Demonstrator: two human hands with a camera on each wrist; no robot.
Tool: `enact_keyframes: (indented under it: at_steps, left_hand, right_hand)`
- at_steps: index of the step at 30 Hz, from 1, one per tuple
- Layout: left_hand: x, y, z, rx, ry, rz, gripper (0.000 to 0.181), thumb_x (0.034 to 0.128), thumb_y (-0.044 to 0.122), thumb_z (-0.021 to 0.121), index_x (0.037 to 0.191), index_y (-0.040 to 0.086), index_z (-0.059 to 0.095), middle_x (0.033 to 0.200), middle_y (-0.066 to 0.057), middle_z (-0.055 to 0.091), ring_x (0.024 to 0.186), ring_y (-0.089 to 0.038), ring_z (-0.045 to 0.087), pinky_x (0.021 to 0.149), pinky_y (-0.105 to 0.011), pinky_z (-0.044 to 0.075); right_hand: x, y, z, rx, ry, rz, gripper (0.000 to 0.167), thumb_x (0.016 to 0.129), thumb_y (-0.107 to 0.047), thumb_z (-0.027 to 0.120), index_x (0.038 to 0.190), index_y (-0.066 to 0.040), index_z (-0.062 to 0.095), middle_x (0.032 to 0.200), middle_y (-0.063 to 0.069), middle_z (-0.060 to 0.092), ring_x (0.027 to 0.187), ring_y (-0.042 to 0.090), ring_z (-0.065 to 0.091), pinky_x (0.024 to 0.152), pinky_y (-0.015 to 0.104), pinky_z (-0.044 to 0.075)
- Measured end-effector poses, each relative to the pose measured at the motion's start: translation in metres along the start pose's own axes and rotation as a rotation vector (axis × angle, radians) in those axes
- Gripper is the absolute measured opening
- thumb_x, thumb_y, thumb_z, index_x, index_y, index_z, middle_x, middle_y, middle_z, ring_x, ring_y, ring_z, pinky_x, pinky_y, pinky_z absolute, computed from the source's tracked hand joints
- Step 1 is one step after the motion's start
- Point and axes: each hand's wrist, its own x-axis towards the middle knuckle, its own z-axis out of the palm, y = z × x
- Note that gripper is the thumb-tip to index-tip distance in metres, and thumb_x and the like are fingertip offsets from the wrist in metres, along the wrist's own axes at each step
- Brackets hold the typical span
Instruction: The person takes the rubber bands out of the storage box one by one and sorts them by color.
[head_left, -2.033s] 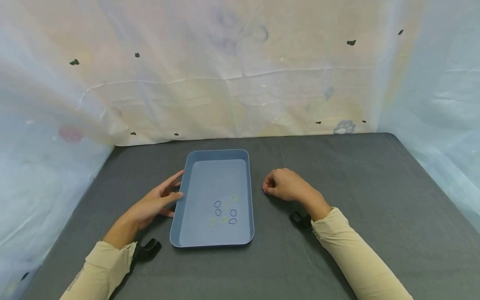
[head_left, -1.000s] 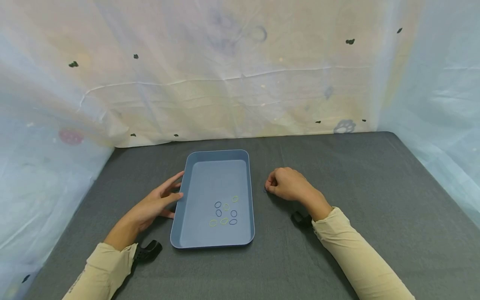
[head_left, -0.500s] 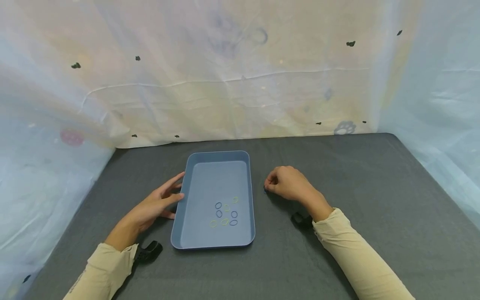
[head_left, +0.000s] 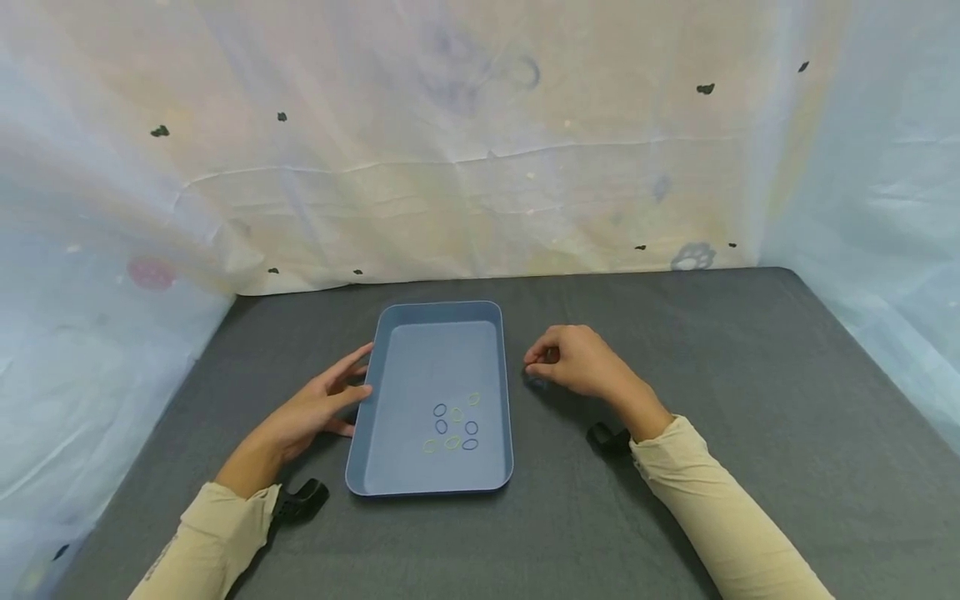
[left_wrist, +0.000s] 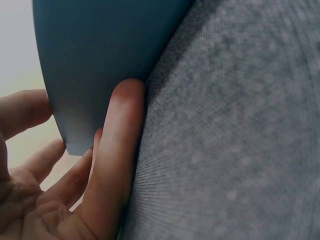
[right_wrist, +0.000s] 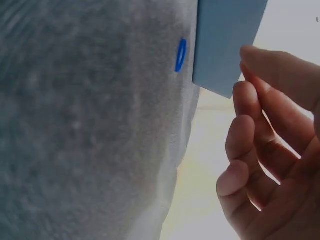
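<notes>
A shallow blue-grey tray (head_left: 442,350) stands on the dark cloth between the hands. Several small dark blue and yellow rubber bands (head_left: 470,444) lie apart from each other in its near half. My left hand (head_left: 311,408) rests its spread fingers and thumb against the tray's left wall; the left wrist view shows fingertips (left_wrist: 127,92) touching that wall. Right of the tray, one blue rubber band (right_wrist: 181,55) lies on the cloth. Just above it is my right hand (head_left: 573,358), fingers loosely bent, thumb near the index finger. I see nothing between those fingertips.
Dark grey cloth (head_left: 675,350) covers the table. A pale patterned curtain (head_left: 480,167) hangs behind it and along both sides. A black strap (head_left: 300,500) sits at the left wrist and another black strap (head_left: 606,437) at the right.
My right hand has risen slightly off the cloth and shifted a little, and the blue rubber band beneath its fingertips shows more. The left hand and the tray bands stay put.
</notes>
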Motion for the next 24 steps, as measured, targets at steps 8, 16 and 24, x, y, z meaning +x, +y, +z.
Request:
enact_keyframes:
  at_steps: [8,16,24]
  left_hand:
    - [0.001,-0.001,0.000,0.009,0.008,-0.008,0.076,0.1001,0.037,0.060,0.159,0.042,0.012,0.166,-0.017,0.012,0.139,-0.044,0.039,0.081,-0.048,0.058]
    - [0.002,0.000,-0.001,0.000,0.003,0.002,0.075,0.1006,0.036,0.059,0.159,0.042,0.012,0.166,-0.017,0.012,0.139,-0.044,0.037,0.081,-0.048,0.058]
    - [0.002,-0.002,-0.001,-0.007,-0.006,-0.002,0.075,0.1002,0.037,0.060,0.158,0.042,0.012,0.166,-0.017,0.012,0.137,-0.044,0.040,0.081,-0.049,0.058]
  right_hand:
    - [0.001,-0.002,-0.002,0.027,-0.003,-0.029,0.015,0.087,-0.026,0.078,0.100,-0.018,0.079,0.092,-0.005,0.069,0.078,0.009,0.059,0.068,0.027,0.047]
    - [0.000,-0.007,-0.007,0.050,0.002,-0.049,0.021,0.086,-0.026,0.079,0.105,-0.018,0.077,0.101,-0.002,0.071,0.086,0.011,0.060,0.074,0.030,0.048]
    - [-0.002,-0.011,-0.008,0.076,-0.025,-0.052,0.024,0.086,-0.026,0.079,0.109,-0.017,0.076,0.106,0.002,0.071,0.092,0.018,0.062,0.075,0.030,0.048]
